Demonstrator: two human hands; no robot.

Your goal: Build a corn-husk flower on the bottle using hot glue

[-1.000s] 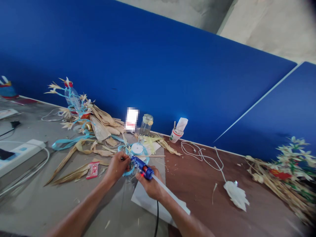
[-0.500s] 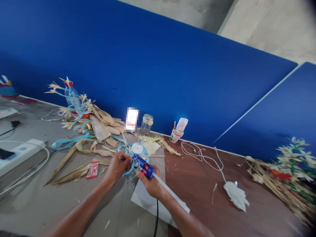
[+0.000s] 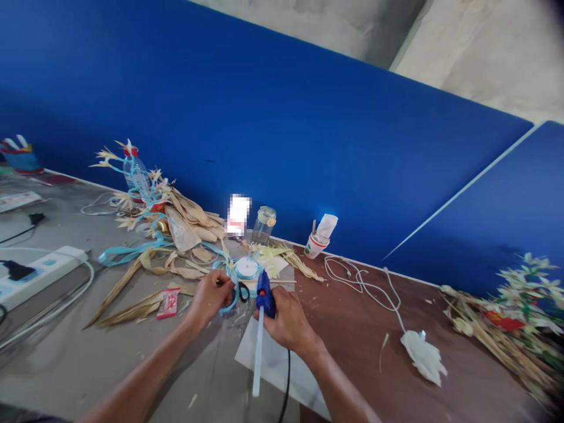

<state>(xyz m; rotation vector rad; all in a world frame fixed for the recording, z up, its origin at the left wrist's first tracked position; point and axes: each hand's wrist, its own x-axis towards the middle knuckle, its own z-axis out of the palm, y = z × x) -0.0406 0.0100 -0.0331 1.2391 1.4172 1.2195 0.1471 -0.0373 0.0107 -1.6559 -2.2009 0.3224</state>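
My right hand point(image 3: 286, 314) is wrapped round a blue glue gun point(image 3: 265, 299), its nozzle pointing away from me. A long pale glue stick point(image 3: 258, 358) juts out of its rear, towards me. To the left, the fingers of my left hand point(image 3: 215, 291) are pinched together on a light-blue ribbon point(image 3: 234, 296), which loops down beside the fingertips; a small pale flower tip shows just above them. Between the hands lie scissors with black handles point(image 3: 244, 292), partly hidden. Just beyond is a white-centred ribbon spool point(image 3: 247, 267).
Dry husks point(image 3: 189, 217) and a bottle point(image 3: 136, 173) with blue-stemmed husk flowers fill the back left. A lidded jar point(image 3: 264, 224) and a paper cup point(image 3: 316, 245) stand along the blue partition point(image 3: 308, 129). A power strip point(image 3: 44, 273) lies left; white cable point(image 3: 370, 288) runs right.
My right hand has swung the glue gun right, away from my left hand, so that its glue stick now points towards me. The scissors' handles have come into view. My left hand keeps its pinch.
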